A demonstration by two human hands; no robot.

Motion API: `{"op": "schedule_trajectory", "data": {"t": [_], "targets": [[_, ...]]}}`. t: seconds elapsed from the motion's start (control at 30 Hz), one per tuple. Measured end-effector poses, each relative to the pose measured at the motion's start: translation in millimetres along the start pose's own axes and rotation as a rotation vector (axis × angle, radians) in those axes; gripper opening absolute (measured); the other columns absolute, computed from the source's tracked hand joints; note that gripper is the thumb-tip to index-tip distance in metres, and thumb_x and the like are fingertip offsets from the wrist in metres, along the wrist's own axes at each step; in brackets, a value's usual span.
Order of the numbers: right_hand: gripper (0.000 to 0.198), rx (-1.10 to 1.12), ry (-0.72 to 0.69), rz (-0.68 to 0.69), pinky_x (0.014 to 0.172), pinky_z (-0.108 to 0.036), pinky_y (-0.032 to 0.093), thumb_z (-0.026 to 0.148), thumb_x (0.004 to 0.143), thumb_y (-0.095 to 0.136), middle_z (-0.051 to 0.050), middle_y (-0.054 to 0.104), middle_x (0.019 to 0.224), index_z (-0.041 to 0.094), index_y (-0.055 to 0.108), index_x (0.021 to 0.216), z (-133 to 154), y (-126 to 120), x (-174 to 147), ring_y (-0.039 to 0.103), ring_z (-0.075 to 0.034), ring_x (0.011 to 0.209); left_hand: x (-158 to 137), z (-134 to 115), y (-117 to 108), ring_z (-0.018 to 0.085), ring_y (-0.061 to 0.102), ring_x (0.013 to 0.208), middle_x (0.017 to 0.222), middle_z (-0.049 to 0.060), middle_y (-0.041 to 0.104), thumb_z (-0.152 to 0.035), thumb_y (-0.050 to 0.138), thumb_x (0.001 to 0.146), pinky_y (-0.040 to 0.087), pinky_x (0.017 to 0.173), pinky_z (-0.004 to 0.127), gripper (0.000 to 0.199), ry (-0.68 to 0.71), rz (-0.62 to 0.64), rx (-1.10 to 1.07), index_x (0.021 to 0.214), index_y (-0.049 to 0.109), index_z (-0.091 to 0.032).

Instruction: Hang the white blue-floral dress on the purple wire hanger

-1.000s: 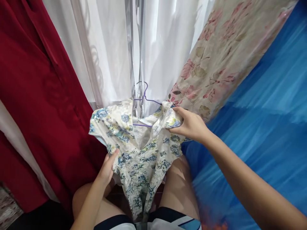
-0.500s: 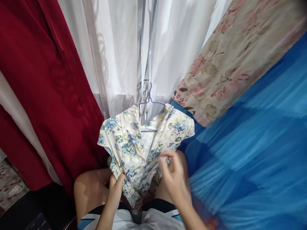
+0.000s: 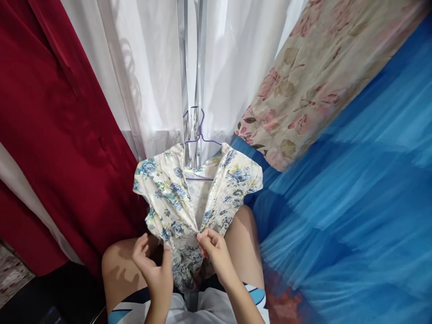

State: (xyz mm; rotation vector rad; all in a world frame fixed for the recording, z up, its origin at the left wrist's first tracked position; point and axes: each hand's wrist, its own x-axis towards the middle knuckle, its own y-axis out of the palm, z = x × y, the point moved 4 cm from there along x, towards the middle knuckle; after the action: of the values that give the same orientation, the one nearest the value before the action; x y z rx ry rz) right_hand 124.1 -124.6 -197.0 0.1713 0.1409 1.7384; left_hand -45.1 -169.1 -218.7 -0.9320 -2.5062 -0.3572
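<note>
A white garment with blue flowers (image 3: 177, 189) hangs on a purple hanger (image 3: 201, 136) in front of me, its lower part between my legs. My right hand (image 3: 214, 249) pinches the garment at the bottom point of its V-neck opening. Beside the garment's left edge, my left hand (image 3: 153, 263) has its fingers apart and holds nothing; the thumb is close to the fabric, and I cannot tell whether it touches.
White curtains (image 3: 148, 67) hang behind the hanger, with red cloth (image 3: 77, 126) to the left. A beige floral cloth (image 3: 286, 99) and blue tulle (image 3: 337, 216) are on the right. A black surface (image 3: 74, 288) lies at the lower left.
My right hand has moved left and down onto the neckline and taken hold there. My left hand has let go of the garment's side and spread its fingers.
</note>
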Motion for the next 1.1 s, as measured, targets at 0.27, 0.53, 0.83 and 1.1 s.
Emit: {"op": "schedule_trajectory", "data": {"t": [0.27,0.53,0.83,1.1], "targets": [[0.037,0.005,0.01,-0.066,0.04,-0.023,0.023,0.047,0.081,0.068,0.004,0.051,0.04,0.019,0.054,0.062,30.5,-10.0,-6.2,0.033,-0.008,0.034,-31.5,-20.8,77.1,0.018,0.055,0.072,0.074,0.002,0.055,-0.019,0.054,0.085,0.044,0.07,0.028,0.01,-0.016,0.665,-0.011,0.076,0.053,-0.021],[0.028,0.075,-0.268,-0.038,0.038,-0.021,0.024,0.04,0.075,0.073,0.004,0.054,0.048,0.015,0.064,0.067,179.2,-6.9,94.4,0.038,-0.006,0.037,-18.8,-37.0,78.0,0.017,0.056,0.071,0.081,0.004,0.057,-0.01,0.049,0.083,0.039,0.068,0.026,0.016,0.235,0.987,0.27,0.072,0.05,-0.021],[0.026,-0.021,-0.462,-0.04,0.043,-0.021,0.034,0.042,0.085,0.066,0.005,0.056,0.049,0.018,0.058,0.076,193.7,11.7,90.9,0.044,-0.008,0.04,16.6,-40.9,69.9,0.021,0.062,0.083,0.084,0.005,0.065,-0.026,0.057,0.09,0.045,0.08,0.03,0.009,0.149,0.854,0.163,0.087,0.064,-0.021],[0.029,-0.183,-0.547,-0.042,0.045,-0.022,0.03,0.042,0.088,0.062,0.006,0.051,0.046,0.02,0.053,0.073,206.3,9.6,71.2,0.042,-0.008,0.041,132.8,-174.0,120.3,0.017,0.061,0.081,0.091,0.003,0.067,-0.029,0.052,0.096,0.046,0.075,0.028,0.029,0.429,0.644,-0.08,0.121,0.065,-0.022]]}}
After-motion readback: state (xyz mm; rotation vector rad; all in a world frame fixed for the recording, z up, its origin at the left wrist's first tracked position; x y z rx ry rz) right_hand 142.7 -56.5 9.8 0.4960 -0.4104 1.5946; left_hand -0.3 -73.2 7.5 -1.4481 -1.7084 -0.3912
